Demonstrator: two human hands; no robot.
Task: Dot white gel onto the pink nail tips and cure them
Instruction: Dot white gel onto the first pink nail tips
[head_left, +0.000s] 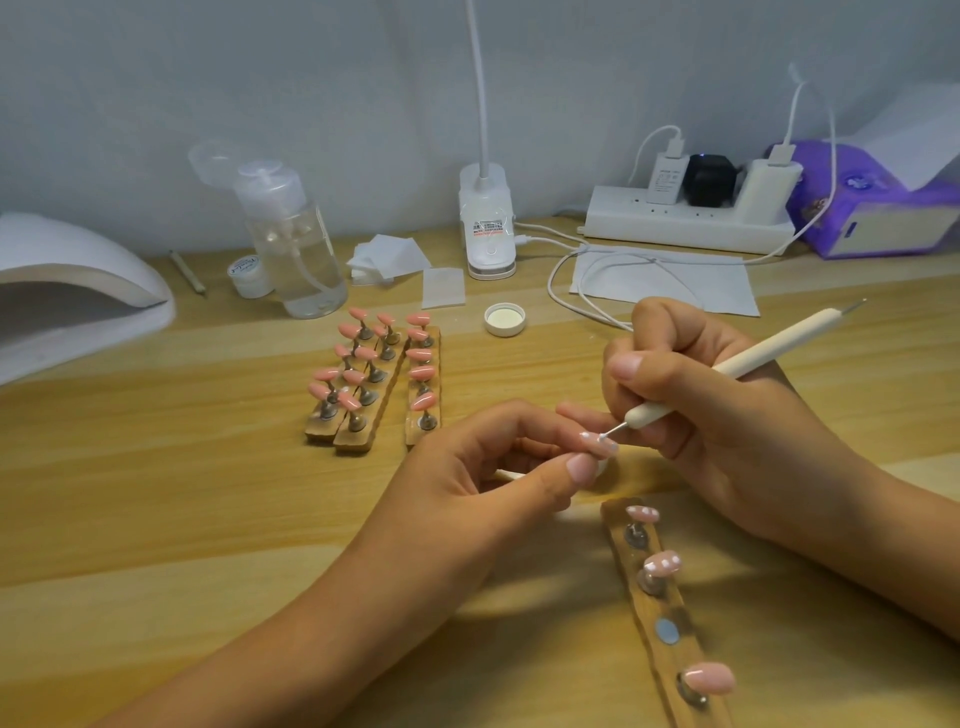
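Note:
My left hand (483, 467) pinches a pink nail tip (598, 444) on its stand, held above the table. White dots show on the tip. My right hand (701, 410) grips a white dotting pen (737, 364) like a pencil, and its metal point touches the tip. Below my hands lies a wooden holder strip (670, 654) with three pink tips, two of them dotted, and one bare magnet. Three more strips (374, 384) with plain pink tips stand side by side at the centre. A white curing lamp (78, 291) sits at the far left. An open lid with white gel (505, 318) lies beyond my hands.
At the back stand a clear pump bottle (296, 249), a small white jar (249, 275), white wipes (395, 260), a clip lamp base (488, 228), a power strip (685, 218) with chargers and cables, and a purple tissue pack (872, 208).

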